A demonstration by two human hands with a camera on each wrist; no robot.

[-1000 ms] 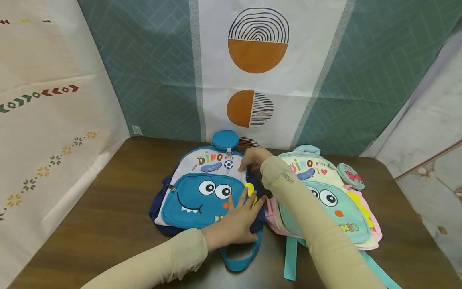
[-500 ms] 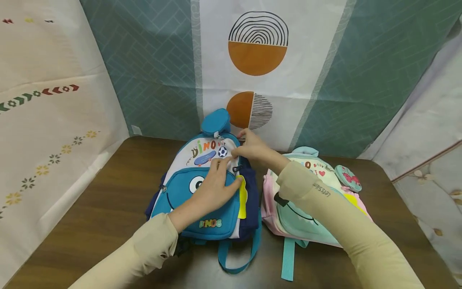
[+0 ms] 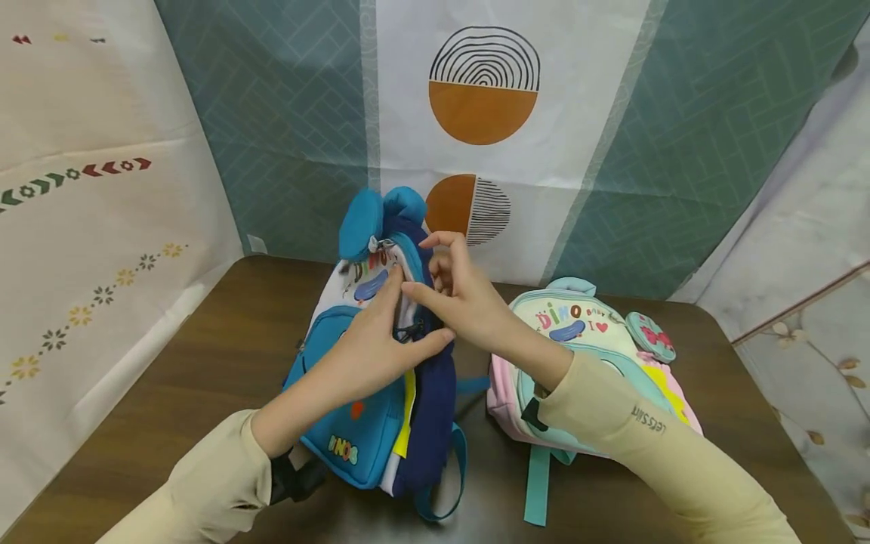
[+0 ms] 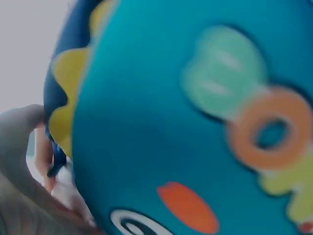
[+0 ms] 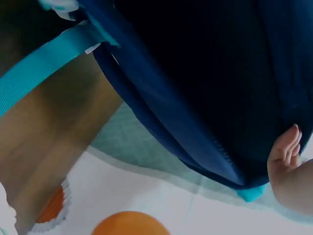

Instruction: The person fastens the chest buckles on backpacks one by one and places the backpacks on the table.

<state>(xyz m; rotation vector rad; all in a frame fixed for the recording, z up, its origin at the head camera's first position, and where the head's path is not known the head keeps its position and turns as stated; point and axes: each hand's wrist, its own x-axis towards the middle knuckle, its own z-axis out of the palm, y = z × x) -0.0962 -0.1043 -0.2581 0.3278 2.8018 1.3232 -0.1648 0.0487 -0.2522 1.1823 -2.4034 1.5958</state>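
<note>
Blue backpack [image 3: 377, 423] propped up between two hands

The blue backpack stands tilted on the brown table [image 3: 224, 332], its front angled toward the person's left and its navy side showing. The left hand [image 3: 367, 344] lies across the front, its fingers together and straight along the white upper panel, its thumb spread apart toward the side. The right hand [image 3: 469, 302] is at the upper edge near the zip, fingers bent and thumb apart from the forefinger; whether it pinches the fabric, I cannot tell. In the right wrist view, fingertips touch the edge of the dark back.

A round blue pouch [image 3: 362, 225] hangs near the top, beside the carrying loop [image 3: 405, 202]. Yellow spikes [image 3: 410, 415] run down the seam of the front pocket, and a blue strap [image 3: 459, 453] curls beside the base.

Near it, on the person's right, a pink and mint backpack [image 3: 601, 349] lies on the table, partly hidden by the right sleeve [image 3: 652, 431]. Its own small mint pouch [image 3: 650, 337] rests at its far side, and a mint strap [image 3: 537, 483] trails toward the person.
</note>
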